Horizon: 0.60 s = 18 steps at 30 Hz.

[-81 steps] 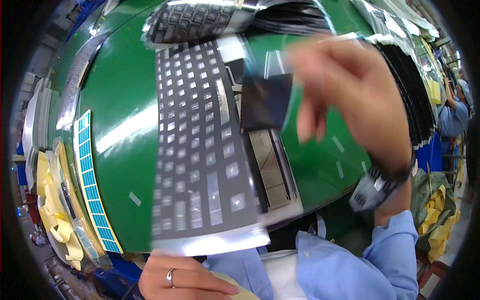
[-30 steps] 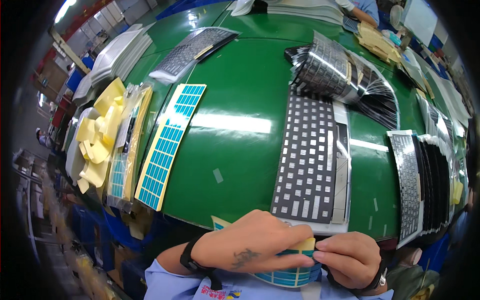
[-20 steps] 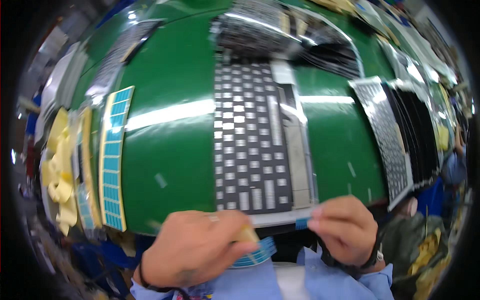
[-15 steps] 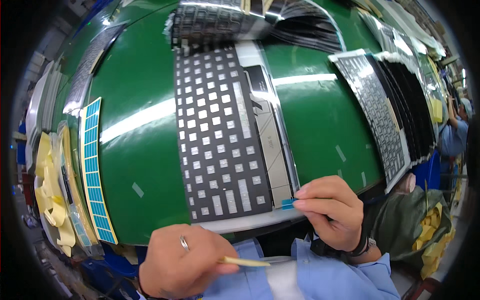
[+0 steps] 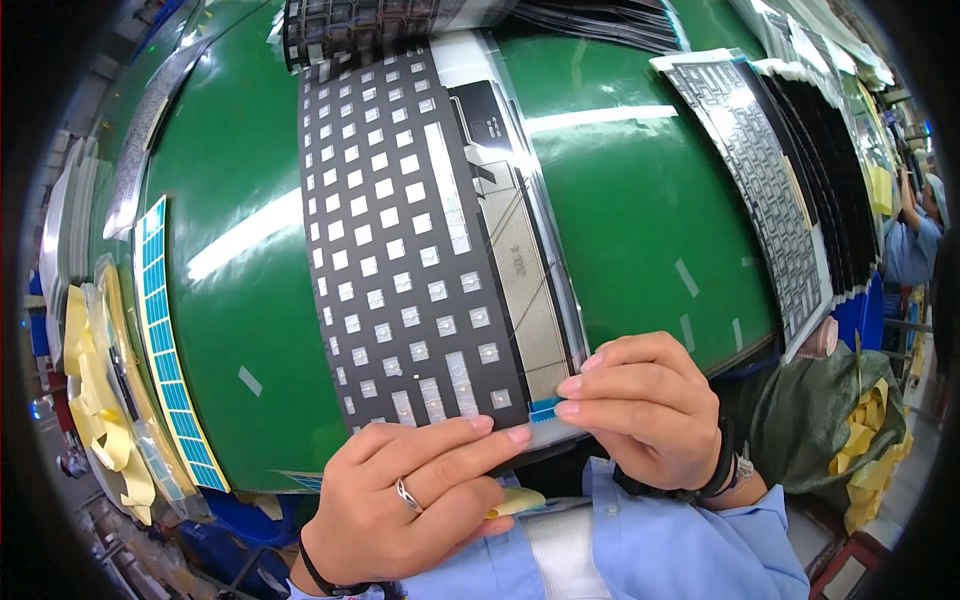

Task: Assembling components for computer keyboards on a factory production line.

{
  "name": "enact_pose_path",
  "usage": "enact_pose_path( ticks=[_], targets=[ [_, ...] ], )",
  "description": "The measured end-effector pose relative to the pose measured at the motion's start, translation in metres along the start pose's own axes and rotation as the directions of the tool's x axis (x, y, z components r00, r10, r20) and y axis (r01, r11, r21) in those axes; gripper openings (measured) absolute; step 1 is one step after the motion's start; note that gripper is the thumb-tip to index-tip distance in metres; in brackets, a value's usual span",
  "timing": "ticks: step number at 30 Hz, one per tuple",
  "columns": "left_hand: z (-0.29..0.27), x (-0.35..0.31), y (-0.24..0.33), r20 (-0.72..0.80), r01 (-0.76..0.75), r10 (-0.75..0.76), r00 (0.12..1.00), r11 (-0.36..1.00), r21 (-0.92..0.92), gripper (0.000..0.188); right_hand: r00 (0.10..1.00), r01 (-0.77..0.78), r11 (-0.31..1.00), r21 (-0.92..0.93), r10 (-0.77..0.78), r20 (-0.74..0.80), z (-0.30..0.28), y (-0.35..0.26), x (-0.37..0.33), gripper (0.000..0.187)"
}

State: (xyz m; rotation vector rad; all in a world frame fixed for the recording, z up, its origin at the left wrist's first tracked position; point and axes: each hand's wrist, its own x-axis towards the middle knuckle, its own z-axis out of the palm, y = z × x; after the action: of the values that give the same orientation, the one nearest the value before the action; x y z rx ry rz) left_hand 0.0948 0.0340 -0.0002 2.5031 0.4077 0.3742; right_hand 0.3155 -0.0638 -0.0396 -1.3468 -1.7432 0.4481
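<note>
In front of me lies a black keyboard backlight sheet (image 5: 400,300) with rows of pale square windows and a beige panel (image 5: 523,290) along its right side. My right hand (image 5: 655,420) pinches a small blue adhesive tab (image 5: 543,409) between thumb and fingers, against the sheet's near right corner. My left hand (image 5: 410,495) has its index and middle fingertips on the near edge, left of the tab. A pale yellow strip (image 5: 517,502) is tucked under those fingers, by the thumb; its exact kind is not clear.
A yellow-backed strip of blue tabs (image 5: 170,350) lies at the left. Crumpled yellow paper (image 5: 105,420) is beside it. Stacked keyboard sheets stand at the right (image 5: 750,170) and far side (image 5: 380,20) of the green table (image 5: 640,230). A co-worker (image 5: 912,235) is at far right.
My left hand has moved up and right, onto the sheet's near edge. The blue tab in my right hand has shifted left onto the corner. The whole scene sits farther left and higher in view.
</note>
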Motion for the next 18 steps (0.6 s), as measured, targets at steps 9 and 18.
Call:
enact_pose_path(
  ticks=[9, 18],
  targets=[
    [0.003, -0.003, -0.004, -0.002, -0.039, 0.039, 0.999, 0.999, 0.017, 0.03, 1.0, 0.0, 1.0, 0.004, 0.0, 0.001, 0.002, 0.001, 0.0, 0.028],
    [0.002, 0.011, 0.01, 0.039, -0.006, 0.001, 0.999, 0.992, 0.129, 0.027, 0.999, 0.04, 0.977, -0.209, -0.042, -0.009, 0.003, -0.007, 0.0, 0.028]
  ],
)
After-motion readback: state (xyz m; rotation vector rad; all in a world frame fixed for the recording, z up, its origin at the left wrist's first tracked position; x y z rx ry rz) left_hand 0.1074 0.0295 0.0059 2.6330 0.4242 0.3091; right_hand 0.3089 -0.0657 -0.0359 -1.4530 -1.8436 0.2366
